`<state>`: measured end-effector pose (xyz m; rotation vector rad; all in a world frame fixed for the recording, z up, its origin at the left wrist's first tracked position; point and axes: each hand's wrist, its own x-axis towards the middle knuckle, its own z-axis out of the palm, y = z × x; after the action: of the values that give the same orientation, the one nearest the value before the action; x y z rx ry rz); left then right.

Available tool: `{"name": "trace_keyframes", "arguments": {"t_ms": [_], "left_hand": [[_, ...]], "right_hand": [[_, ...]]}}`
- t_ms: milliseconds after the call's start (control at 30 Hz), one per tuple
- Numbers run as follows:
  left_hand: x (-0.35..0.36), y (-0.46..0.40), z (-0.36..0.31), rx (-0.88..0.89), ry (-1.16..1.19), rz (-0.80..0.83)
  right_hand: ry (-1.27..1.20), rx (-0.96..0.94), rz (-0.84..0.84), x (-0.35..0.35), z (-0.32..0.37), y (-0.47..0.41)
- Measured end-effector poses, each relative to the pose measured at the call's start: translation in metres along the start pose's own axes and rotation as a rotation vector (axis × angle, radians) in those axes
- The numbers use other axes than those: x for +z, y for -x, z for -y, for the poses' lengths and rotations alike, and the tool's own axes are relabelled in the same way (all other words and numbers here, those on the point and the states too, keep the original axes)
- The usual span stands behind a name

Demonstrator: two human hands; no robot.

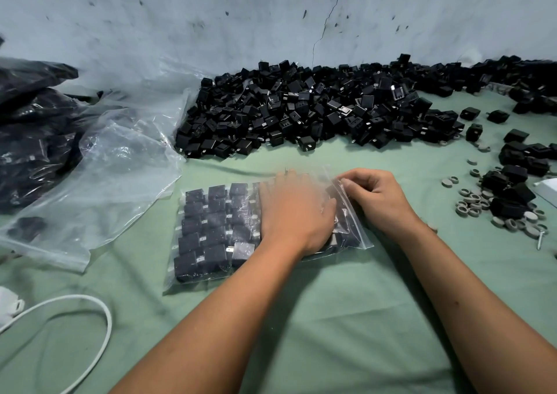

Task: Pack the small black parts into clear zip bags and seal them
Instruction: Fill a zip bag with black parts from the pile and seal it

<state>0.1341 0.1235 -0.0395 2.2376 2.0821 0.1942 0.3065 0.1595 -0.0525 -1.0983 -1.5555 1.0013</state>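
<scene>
A clear zip bag (211,231) lies flat on the green cloth, filled with neat rows of small black parts. My left hand (294,212) lies flat on the right half of the bag, fingers straight, pressing it down. At the bag's mouth on the right, my right hand (372,196) pinches the zip strip between thumb and curled fingers. A big heap of loose black parts (316,107) runs along the wall behind the bag.
Empty clear bags (120,164) are piled at the left, with filled bags (30,140) behind them. Grey rings and caps (482,203) and more black parts lie at the right. A white cable (99,312) curls at the lower left. Green cloth (346,303) covers the table.
</scene>
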Motion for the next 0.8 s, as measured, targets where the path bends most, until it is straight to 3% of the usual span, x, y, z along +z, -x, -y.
{"name": "trace_keyframes", "arguments": {"t_ms": [167, 800], "left_hand": [[0.0, 0.0, 0.0, -0.004, 0.006, -0.005], [-0.011, -0.011, -0.008, -0.076, 0.051, 0.066]], "right_hand": [[0.086, 0.017, -0.116, -0.001, 0.003, 0.001], [0.075, 0.102, -0.126, 0.0, -0.004, -0.002]]}}
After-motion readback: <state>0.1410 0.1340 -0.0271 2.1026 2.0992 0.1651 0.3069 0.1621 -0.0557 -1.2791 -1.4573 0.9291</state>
